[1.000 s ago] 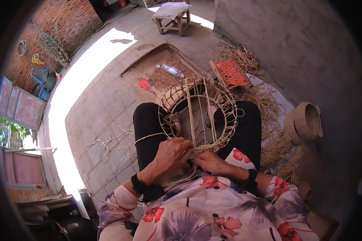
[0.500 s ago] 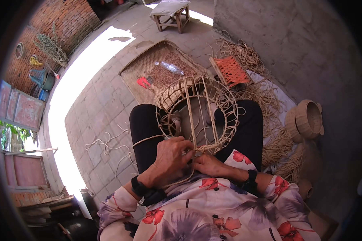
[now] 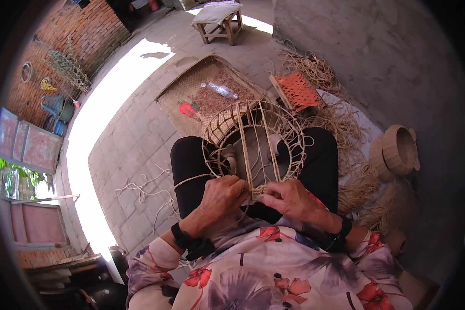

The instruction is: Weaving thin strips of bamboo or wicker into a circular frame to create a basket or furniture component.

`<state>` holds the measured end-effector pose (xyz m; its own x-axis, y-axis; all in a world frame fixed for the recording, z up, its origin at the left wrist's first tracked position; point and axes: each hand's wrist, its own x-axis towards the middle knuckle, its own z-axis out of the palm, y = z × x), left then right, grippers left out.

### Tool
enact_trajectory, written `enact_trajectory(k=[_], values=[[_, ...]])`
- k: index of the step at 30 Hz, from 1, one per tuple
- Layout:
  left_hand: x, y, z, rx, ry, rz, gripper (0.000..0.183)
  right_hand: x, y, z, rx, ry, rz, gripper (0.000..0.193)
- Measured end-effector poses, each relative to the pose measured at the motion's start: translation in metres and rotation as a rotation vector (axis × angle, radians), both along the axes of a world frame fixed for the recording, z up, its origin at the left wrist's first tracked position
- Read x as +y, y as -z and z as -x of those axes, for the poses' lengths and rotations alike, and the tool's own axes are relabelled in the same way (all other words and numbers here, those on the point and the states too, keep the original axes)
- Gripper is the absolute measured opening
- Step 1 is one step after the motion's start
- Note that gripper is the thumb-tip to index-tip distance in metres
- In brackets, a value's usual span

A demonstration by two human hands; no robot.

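Note:
A round, open basket frame point(image 3: 300, 137) of thin ribs wrapped with tan cord lies across my lap between my knees. Two thick straw-coloured cords point(image 3: 244, 146) stretch over its opening from the far rim to the near rim. At the near rim my left hand point(image 3: 221, 199) is closed, thumb and fingers gripping the cord-wrapped edge. My right hand point(image 3: 293, 200) is beside it, fingers curled and pinched at the same edge, apparently on the working cord; the fingertips partly hide it. A strand of cord point(image 3: 193, 179) passes over my left thigh to the left hand.
A woven mat point(image 3: 176, 96) ahead bears brown bits, a plastic bottle point(image 3: 223, 91) and a red item point(image 3: 187, 109). Coils of cord point(image 3: 355, 191) and finished woven baskets point(image 3: 399, 150) lie at the right, near an orange-webbed stool point(image 3: 296, 91). A wooden stool point(image 3: 217, 19) stands farther off.
My right hand has risen from below the near rim onto it, its fingers now pinched at the edge. My left hand stays at the rim, and the frame is nearly still.

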<state>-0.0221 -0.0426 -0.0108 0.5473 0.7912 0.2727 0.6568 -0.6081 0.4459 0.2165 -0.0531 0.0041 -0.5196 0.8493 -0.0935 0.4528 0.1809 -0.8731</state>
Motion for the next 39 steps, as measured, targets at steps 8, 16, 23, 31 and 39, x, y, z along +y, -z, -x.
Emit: enact_trajectory(k=[8, 16, 23, 31, 39], values=[[-0.001, 0.012, -0.002, -0.018, 0.035, -0.172, 0.018, 0.060, 0.010, 0.015, 0.058, -0.080, -0.134, 0.038], [-0.003, 0.012, -0.003, -0.035, 0.059, -0.192, 0.018, 0.096, 0.005, 0.033, -0.032, -0.391, 0.537, 0.090], [-0.004, 0.015, -0.006, -0.043, 0.076, -0.207, 0.021, 0.100, 0.026, 0.041, -0.184, -0.588, 0.553, 0.095], [0.000, 0.023, -0.004, -0.027, 0.063, -0.253, 0.021, 0.097, 0.046, 0.047, 0.019, -0.563, -0.020, 0.063], [0.002, 0.014, 0.001, -0.026, 0.106, -0.050, 0.016, 0.105, -0.014, 0.027, -0.335, -0.610, -0.104, 0.032]])
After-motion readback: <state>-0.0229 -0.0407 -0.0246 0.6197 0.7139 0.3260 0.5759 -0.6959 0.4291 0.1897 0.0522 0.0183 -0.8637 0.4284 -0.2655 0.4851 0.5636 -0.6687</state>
